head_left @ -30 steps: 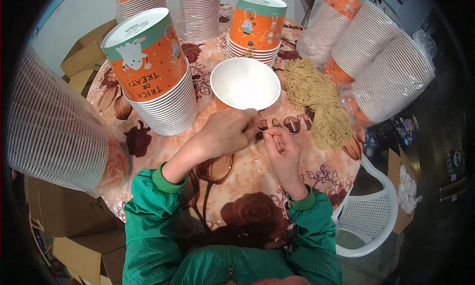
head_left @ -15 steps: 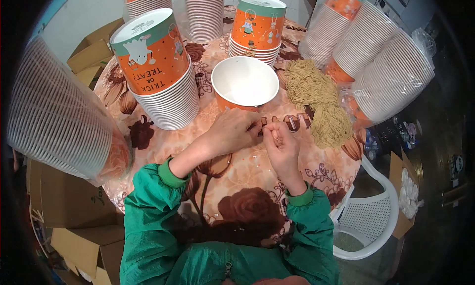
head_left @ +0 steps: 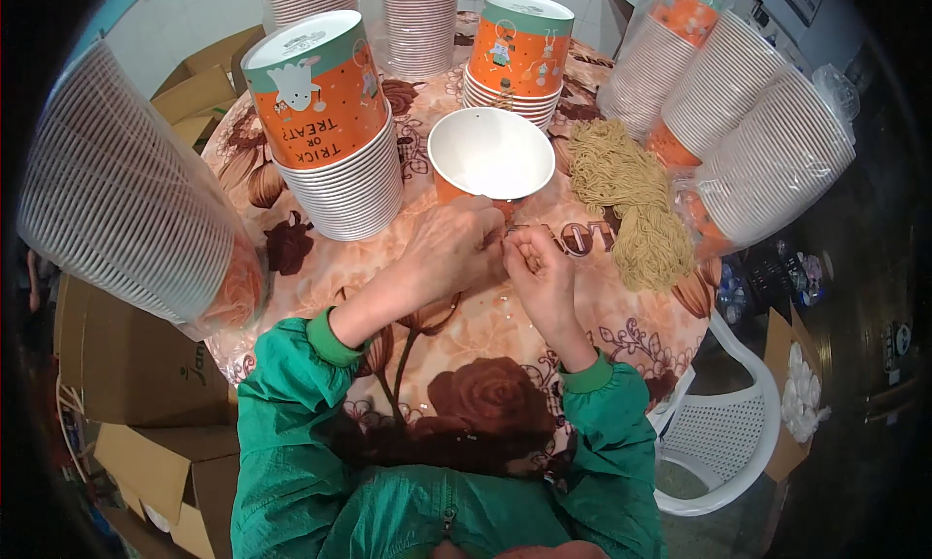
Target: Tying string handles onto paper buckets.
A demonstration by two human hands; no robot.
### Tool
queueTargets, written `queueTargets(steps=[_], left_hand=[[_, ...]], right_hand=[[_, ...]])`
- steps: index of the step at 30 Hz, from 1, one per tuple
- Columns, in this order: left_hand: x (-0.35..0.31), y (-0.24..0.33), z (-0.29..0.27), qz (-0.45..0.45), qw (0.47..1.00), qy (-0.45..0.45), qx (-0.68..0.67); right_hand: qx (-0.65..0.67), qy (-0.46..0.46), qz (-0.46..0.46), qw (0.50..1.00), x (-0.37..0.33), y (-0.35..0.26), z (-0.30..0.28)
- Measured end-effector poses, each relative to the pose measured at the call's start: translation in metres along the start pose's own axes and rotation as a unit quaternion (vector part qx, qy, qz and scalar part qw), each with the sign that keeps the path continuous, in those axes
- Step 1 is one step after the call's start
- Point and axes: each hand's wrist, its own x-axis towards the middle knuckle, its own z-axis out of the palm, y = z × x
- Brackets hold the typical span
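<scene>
A paper tub [head_left: 493,153], white inside and orange outside, stands mouth up in front of me on the flowered tablecloth [head_left: 621,321]. My left hand [head_left: 451,244] is against its near side, fingers curled, hiding part of the orange wall. Just to the right, my right hand [head_left: 544,275] pinches thumb and forefinger together, its tips meeting the left fingertips. Whatever lies between the fingers is too small or hidden to make out. A small dark dot marks the tub's far inner wall, near the rim. Beyond my right hand lies a tan hank of yarn [head_left: 631,204].
Upside-down orange tubs form a tall stack [head_left: 335,122] at left and a shorter stack [head_left: 519,64] behind. Plastic-wrapped stacks lean at far left [head_left: 136,195] and right [head_left: 772,156]. A white chair [head_left: 723,438] stands at right; cardboard boxes [head_left: 131,365] sit below left.
My right hand has moved slightly left, closer against my left fingertips. The whole view has shifted a little, while the tub, stacks and yarn keep their places on the table.
</scene>
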Motion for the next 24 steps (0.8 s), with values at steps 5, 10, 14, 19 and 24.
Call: queueTargets(steps=[5,10,14,19,24], left_hand=[[-0.003,0.013,-0.010,0.021,0.997,0.058,0.049],[0.012,0.008,-0.026,0.073,0.986,0.107,0.106],[0.022,-0.010,-0.019,0.105,0.982,0.100,0.120],[0.028,-0.024,-0.006,0.072,0.990,0.067,0.105],[0.030,-0.023,-0.005,0.065,0.992,0.053,0.095]], right_hand=[[0.137,-0.026,0.038,0.990,0.015,-0.017,-0.005],[0.185,0.005,0.112,0.976,0.024,-0.018,-0.011],[0.206,0.024,0.155,0.966,0.027,-0.007,-0.004],[0.222,0.030,0.144,0.964,0.030,-0.003,0.002],[0.213,0.034,0.149,0.965,0.031,-0.002,0.004]])
